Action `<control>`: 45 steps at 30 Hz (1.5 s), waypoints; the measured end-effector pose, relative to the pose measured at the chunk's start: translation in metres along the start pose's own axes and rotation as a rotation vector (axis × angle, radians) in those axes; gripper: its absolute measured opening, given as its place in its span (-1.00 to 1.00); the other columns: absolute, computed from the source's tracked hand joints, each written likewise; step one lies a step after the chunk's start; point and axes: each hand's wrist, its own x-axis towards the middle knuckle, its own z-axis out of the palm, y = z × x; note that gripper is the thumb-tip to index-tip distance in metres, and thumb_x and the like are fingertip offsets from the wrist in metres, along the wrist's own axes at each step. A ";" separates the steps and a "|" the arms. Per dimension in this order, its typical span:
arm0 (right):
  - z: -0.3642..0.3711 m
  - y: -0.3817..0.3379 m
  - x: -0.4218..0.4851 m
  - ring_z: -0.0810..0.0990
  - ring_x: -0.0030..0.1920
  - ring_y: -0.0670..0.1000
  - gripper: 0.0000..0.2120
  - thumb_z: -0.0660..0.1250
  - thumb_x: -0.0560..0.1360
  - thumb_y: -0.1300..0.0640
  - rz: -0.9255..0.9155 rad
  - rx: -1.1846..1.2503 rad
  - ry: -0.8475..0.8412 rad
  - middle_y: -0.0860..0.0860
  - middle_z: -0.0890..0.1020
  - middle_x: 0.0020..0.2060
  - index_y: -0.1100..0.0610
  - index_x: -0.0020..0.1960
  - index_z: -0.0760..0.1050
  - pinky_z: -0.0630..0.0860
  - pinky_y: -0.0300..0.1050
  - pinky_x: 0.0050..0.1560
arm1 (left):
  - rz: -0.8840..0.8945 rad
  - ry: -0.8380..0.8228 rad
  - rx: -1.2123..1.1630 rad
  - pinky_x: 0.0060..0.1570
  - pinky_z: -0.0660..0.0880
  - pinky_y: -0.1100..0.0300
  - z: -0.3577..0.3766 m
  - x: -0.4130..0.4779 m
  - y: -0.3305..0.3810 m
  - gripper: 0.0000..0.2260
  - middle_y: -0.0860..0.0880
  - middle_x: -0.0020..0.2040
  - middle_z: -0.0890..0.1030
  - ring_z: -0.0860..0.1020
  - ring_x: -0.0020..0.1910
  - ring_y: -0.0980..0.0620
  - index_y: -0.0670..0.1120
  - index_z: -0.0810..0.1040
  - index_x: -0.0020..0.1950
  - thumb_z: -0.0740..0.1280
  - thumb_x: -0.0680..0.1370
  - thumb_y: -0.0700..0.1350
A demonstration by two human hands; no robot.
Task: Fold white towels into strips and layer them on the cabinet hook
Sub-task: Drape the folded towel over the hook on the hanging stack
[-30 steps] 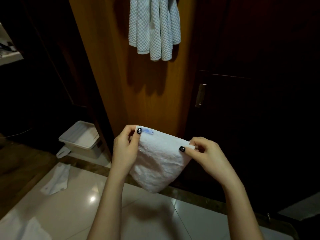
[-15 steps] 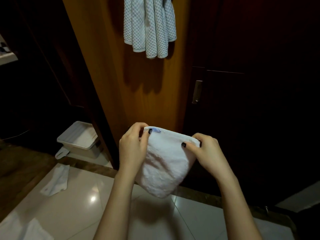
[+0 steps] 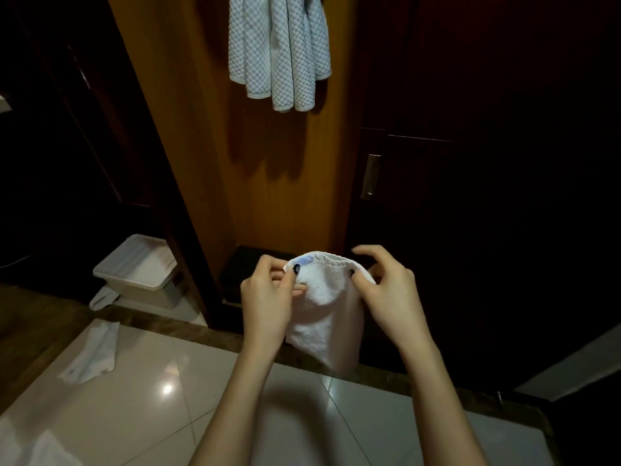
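Both hands pinch the top edge of a white towel (image 3: 324,307), held up in the air in front of the wooden cabinet panel (image 3: 208,156). Left hand (image 3: 267,299) pinches the left top corner, thumb on the front next to a small blue tag (image 3: 306,261), other fingers curled behind the cloth. Right hand (image 3: 389,294) pinches the right top corner with the thumb on the front, index finger lifted and arched above the edge. The top edge is bunched between the two hands, which are close together; the rest of the towel hangs down as a narrow folded length, not touching the floor. Above, waffle-weave towels (image 3: 280,48) hang against the panel, their top cut off by the frame. To the right a dark door with a metal handle (image 3: 369,176). Lower left, a white plastic bin (image 3: 139,269) sits beside the panel, a crumpled white cloth (image 3: 92,353) lies on the glossy tile floor (image 3: 141,415), well apart from the hands.
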 end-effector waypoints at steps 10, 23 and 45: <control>-0.009 -0.023 -0.013 0.67 -0.16 -0.12 -0.71 0.40 0.44 0.29 0.006 0.096 -0.319 -0.03 0.70 -0.17 -0.12 -0.11 0.63 0.58 -0.31 -0.18 | -0.131 -0.096 -0.338 -0.22 0.61 0.25 -0.020 0.006 0.009 -0.96 -0.17 -0.17 0.68 0.70 -0.22 -0.06 -0.16 0.59 -0.07 0.38 0.55 -0.28; -0.005 -0.044 -0.021 0.39 0.06 -0.31 -0.96 0.47 0.45 0.12 -0.263 -0.056 -0.182 -0.17 0.46 -0.01 0.01 -0.11 0.68 0.28 -0.54 0.03 | 0.212 -0.358 -0.361 -0.37 0.46 0.34 -0.033 -0.007 0.017 -0.83 0.02 -0.11 0.68 0.59 -0.26 0.17 0.15 0.66 -0.03 0.44 0.51 -0.14; -0.007 -0.033 -0.024 0.48 -0.04 -0.22 -0.94 0.49 0.44 0.10 -0.179 0.007 -0.126 -0.11 0.47 -0.10 0.06 -0.16 0.63 0.40 -0.43 -0.13 | 0.336 -0.532 -0.188 -0.04 0.58 0.11 -0.030 -0.009 0.021 -0.89 0.09 -0.02 0.67 0.64 0.00 0.05 0.17 0.60 0.02 0.35 0.52 -0.01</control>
